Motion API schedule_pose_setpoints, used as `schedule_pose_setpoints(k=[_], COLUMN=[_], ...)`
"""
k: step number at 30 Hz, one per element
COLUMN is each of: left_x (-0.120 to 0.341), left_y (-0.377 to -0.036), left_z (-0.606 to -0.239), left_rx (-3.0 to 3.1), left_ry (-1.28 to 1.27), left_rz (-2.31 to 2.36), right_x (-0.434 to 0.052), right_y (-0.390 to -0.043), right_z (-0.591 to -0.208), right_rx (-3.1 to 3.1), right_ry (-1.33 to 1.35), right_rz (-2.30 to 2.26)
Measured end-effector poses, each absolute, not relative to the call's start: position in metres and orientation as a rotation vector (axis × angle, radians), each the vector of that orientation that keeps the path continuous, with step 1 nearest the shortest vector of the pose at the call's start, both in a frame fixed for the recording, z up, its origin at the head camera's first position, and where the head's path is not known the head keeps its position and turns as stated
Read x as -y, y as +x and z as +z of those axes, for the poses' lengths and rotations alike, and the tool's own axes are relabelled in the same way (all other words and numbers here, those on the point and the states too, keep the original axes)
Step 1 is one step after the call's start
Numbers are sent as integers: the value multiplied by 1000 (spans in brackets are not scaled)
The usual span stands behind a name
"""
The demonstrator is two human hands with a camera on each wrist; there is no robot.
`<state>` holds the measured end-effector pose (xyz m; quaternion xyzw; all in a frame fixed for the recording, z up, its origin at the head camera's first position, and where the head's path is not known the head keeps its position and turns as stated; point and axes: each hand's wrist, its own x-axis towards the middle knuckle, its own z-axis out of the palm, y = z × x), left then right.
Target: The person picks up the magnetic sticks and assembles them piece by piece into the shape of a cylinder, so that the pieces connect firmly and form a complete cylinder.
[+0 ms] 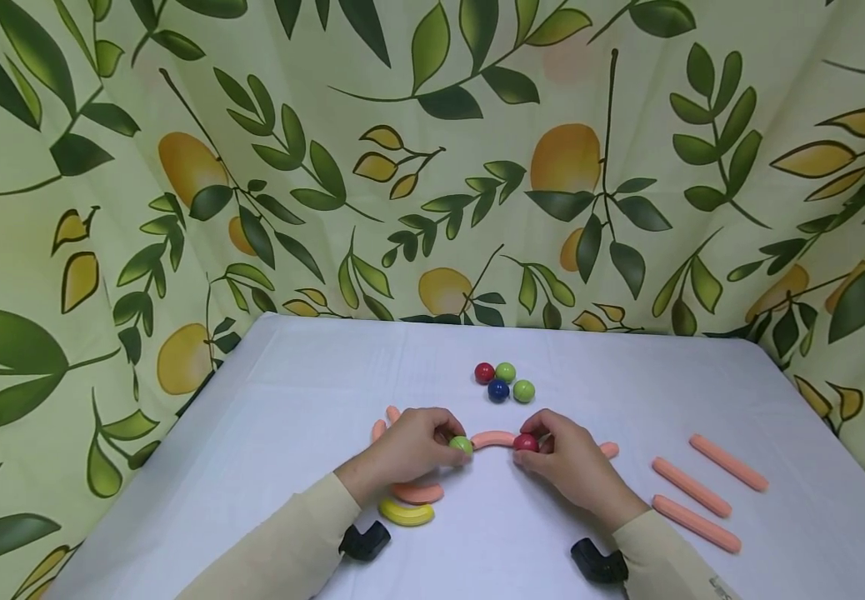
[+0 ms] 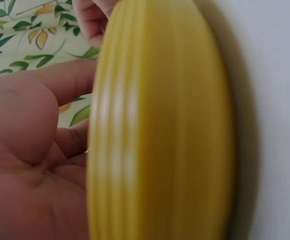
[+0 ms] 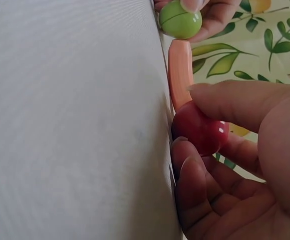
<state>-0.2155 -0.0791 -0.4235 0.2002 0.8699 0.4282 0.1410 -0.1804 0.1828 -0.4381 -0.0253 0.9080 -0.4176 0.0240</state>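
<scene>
Yellow curved piece (image 1: 406,512) sits lowest in the head view, just under the left wrist. Left hand (image 1: 412,450), fingers curled, pinches green ball (image 1: 461,445) at the left end of a short pink arc (image 1: 492,439), centre frame. Right hand (image 1: 569,460) pinches red ball (image 1: 526,442) at its right end. Both forearms angle in from the bottom edge over the white table (image 1: 297,392).

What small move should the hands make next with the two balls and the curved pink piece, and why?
Probably press both balls inward against the ends of the curved pink piece. The left hand pinches a green ball at one end, and the right hand pinches a red ball at the other. Whether they already touch the ends firmly is hard to tell.
</scene>
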Motion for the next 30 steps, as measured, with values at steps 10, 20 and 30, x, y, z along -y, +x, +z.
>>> schedule_pose_setpoints(k=[10,20,30], left_x=[77,88,116], left_y=[-214,-223,-243], left_z=[-422,-413,-404], left_rx=[-2501,-2384,-2261], left_ry=[572,477,573], left_rz=[1239,1452,1705], right_x=[-183,-182,-182], right_y=[-181,-181,-180], right_z=[-439,-439,-440], right_rx=[-2797,-2806,-2798], right_ry=[-68,-73,-73], right_rz=[-1287,-1279,-1290])
